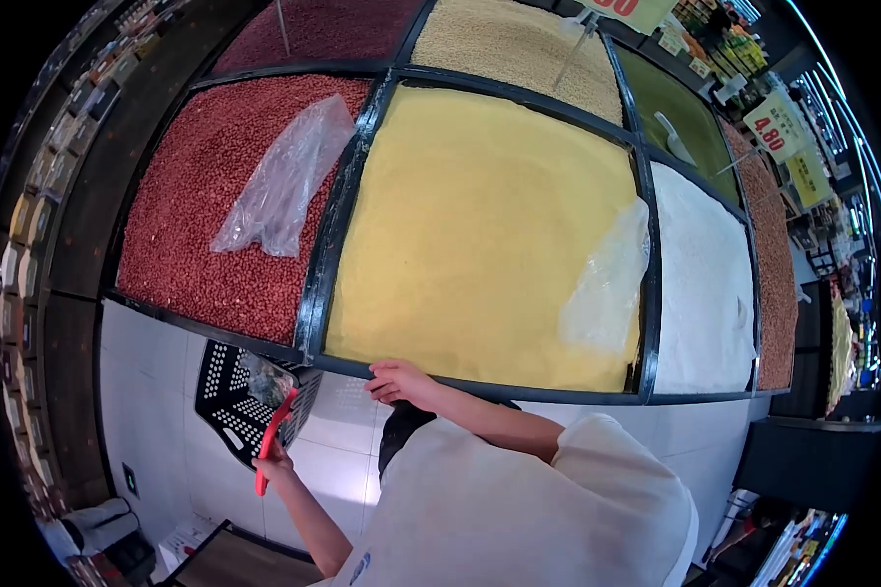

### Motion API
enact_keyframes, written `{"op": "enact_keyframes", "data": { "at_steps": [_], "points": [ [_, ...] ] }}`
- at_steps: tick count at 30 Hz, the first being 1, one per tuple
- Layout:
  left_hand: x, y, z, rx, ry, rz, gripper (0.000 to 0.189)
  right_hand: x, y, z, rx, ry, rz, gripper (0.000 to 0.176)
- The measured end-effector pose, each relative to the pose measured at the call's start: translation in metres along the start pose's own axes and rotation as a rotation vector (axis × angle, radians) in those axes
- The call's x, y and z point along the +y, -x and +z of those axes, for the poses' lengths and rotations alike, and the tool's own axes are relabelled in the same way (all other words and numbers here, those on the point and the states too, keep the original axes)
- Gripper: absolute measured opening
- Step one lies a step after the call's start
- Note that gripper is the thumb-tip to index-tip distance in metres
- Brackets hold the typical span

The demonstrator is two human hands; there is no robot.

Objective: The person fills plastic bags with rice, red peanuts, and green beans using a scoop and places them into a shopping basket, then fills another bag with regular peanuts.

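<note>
Red handle (272,428) aslant, far end rightward

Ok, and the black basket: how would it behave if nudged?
Probably stiff: the black basket's perforated walls keep a boxy form. Likely light for its size, with many holes and just a clear plastic bag visible inside. May swing or tilt, since the left hand grips only its red handle.
</note>
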State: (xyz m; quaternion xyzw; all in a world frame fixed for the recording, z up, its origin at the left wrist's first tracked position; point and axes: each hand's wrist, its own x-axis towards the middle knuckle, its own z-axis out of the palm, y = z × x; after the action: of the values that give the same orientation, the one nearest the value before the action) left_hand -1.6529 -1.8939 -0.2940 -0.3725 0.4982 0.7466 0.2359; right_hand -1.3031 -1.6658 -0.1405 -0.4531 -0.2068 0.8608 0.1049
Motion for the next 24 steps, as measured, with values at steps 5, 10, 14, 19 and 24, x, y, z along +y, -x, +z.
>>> {"op": "enact_keyframes", "data": {
  "at_steps": [5, 10, 14, 19, 24],
  "points": [
    [0.028, -0.019, 0.022, -0.013, -0.016, 0.03, 0.062, -0.026, 0.017, -0.004, 0.235, 0.005, -0.267, 0.037],
    [0.046, -0.039, 0.032, -0.09, -0.021, 0.022, 0.061, -0.058, 0.072, -0.038, 0.668, -0.186, -0.623, 0.041],
    [0.048, -0.039, 0.018, -0.297, -0.157, -0.192, 0.044, -0.079, 0.121, -0.06, 0.868, -0.526, -0.702, 0.058],
    [-0.015, 0.083, 0.059, -0.455, -0.2, -0.18, 0.022, -0.123, 0.108, -0.108, 0.699, -0.955, -0.712, 0.06],
    [-0.1, 0.202, 0.112, -0.621, -0.445, -0.275, 0.016, -0.191, 0.09, -0.143, 0.166, -1.061, -0.872, 0.056]
  ]
}}
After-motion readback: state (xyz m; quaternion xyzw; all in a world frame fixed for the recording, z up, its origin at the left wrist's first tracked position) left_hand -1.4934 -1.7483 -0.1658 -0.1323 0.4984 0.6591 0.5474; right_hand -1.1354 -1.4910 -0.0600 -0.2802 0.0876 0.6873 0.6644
